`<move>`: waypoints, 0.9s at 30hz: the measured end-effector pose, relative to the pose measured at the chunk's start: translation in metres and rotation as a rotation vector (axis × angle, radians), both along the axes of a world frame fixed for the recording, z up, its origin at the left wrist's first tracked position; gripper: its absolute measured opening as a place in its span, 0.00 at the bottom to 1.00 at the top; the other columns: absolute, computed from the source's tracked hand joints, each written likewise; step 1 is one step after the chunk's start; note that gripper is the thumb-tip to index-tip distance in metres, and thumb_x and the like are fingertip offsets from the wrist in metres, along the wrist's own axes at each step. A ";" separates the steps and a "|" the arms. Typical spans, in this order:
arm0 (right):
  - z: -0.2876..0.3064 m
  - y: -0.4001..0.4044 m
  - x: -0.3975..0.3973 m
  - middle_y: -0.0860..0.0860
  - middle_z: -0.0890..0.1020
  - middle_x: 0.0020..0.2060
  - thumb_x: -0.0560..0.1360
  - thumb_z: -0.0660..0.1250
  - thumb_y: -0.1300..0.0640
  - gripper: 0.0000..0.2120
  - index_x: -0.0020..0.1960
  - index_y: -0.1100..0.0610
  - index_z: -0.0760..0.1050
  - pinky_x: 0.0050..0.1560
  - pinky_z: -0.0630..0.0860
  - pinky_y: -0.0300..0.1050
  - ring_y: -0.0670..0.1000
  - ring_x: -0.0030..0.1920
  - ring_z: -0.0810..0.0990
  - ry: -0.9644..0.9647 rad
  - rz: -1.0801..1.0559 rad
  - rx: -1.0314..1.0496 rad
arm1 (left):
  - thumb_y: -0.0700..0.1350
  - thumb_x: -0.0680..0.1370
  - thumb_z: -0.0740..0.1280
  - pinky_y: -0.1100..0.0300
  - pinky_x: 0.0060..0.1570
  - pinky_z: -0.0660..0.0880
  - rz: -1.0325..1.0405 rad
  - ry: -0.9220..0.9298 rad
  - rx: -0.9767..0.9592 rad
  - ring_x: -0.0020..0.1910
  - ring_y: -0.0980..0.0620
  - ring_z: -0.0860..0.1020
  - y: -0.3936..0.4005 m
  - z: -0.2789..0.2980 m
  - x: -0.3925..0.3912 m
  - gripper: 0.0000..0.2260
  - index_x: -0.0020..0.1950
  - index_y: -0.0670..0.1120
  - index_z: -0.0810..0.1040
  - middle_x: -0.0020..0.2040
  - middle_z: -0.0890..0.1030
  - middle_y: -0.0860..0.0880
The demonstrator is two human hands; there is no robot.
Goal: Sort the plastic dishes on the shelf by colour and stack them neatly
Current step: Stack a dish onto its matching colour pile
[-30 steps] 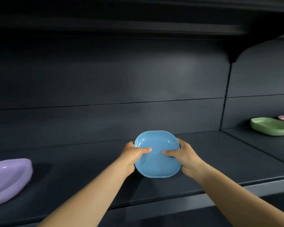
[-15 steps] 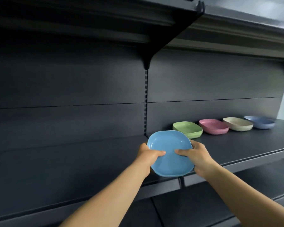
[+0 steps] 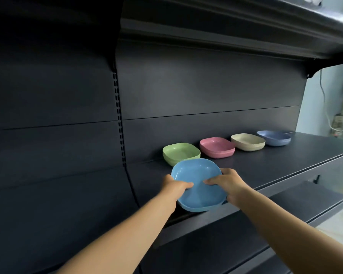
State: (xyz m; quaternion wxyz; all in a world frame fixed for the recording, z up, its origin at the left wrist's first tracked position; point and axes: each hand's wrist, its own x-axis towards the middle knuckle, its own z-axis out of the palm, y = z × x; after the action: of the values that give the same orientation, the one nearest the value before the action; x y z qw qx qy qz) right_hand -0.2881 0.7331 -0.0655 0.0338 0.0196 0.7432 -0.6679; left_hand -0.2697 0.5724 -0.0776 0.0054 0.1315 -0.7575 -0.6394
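Observation:
I hold a light blue dish (image 3: 198, 196) tilted toward me in front of the dark shelf (image 3: 275, 167). My left hand (image 3: 174, 186) grips its left rim, thumb inside the bowl. On the opposite rim my right hand (image 3: 229, 183) grips the same way. Behind it on the shelf stands a row of stacks: green dishes (image 3: 181, 153), pink dishes (image 3: 217, 147), cream dishes (image 3: 247, 142) and darker blue dishes (image 3: 274, 137). The blue dish covers the front edge of the green stack.
A slotted upright post (image 3: 119, 119) divides the shelf's back panel left of the stacks. An upper shelf (image 3: 245, 26) overhangs. A lower shelf (image 3: 305, 202) juts out at the right. A wall with cables (image 3: 329, 107) lies beyond the shelf's right end.
The view has swung right along the shelf with the light blue dish held in both hands. The purple dish at the left has left the view; the row of coloured stacks has come closer.

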 end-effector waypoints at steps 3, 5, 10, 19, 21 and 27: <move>-0.004 0.015 -0.033 0.59 0.84 0.42 0.66 0.73 0.70 0.15 0.53 0.66 0.80 0.45 0.80 0.49 0.59 0.43 0.83 -0.027 0.022 0.066 | 0.44 0.70 0.75 0.57 0.56 0.73 0.015 -0.031 -0.068 0.55 0.49 0.75 0.014 -0.008 -0.030 0.26 0.64 0.42 0.69 0.60 0.76 0.46; -0.009 0.021 -0.052 0.57 0.84 0.39 0.66 0.74 0.70 0.15 0.52 0.67 0.80 0.38 0.78 0.42 0.55 0.39 0.82 -0.063 0.056 0.103 | 0.46 0.70 0.75 0.59 0.54 0.72 0.026 -0.058 -0.120 0.55 0.50 0.75 0.019 -0.012 -0.043 0.27 0.64 0.42 0.69 0.60 0.75 0.46; -0.013 0.030 -0.087 0.54 0.84 0.39 0.66 0.75 0.66 0.13 0.50 0.64 0.81 0.35 0.75 0.38 0.51 0.39 0.82 -0.067 0.149 0.211 | 0.58 0.52 0.73 0.52 0.57 0.76 0.091 -0.122 -0.209 0.55 0.48 0.77 0.025 -0.020 -0.064 0.37 0.59 0.48 0.74 0.57 0.78 0.47; -0.019 0.040 -0.112 0.58 0.84 0.47 0.63 0.78 0.57 0.18 0.50 0.64 0.81 0.43 0.74 0.43 0.53 0.43 0.82 -0.031 0.262 0.384 | 0.57 0.52 0.77 0.56 0.58 0.73 0.194 -0.229 -0.213 0.56 0.49 0.76 0.036 -0.013 -0.066 0.40 0.60 0.46 0.72 0.60 0.75 0.48; -0.019 0.041 -0.115 0.58 0.84 0.49 0.63 0.78 0.58 0.19 0.51 0.65 0.80 0.43 0.74 0.43 0.53 0.45 0.82 -0.047 0.288 0.377 | 0.52 0.62 0.78 0.57 0.56 0.72 0.228 -0.236 -0.210 0.58 0.49 0.74 0.037 -0.014 -0.066 0.33 0.63 0.46 0.70 0.62 0.73 0.47; -0.014 0.046 -0.119 0.58 0.83 0.48 0.64 0.77 0.62 0.17 0.51 0.64 0.78 0.40 0.72 0.43 0.54 0.44 0.80 -0.073 0.318 0.333 | 0.51 0.67 0.76 0.53 0.65 0.68 0.270 -0.262 -0.250 0.66 0.47 0.68 0.046 -0.010 -0.070 0.37 0.71 0.45 0.64 0.68 0.68 0.46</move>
State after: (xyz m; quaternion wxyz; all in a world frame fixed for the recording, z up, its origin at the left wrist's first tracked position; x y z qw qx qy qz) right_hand -0.4074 0.7789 -0.0798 0.1617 -0.0681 0.8353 -0.5211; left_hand -0.3399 0.6182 -0.0871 0.0088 0.3119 -0.8007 -0.5114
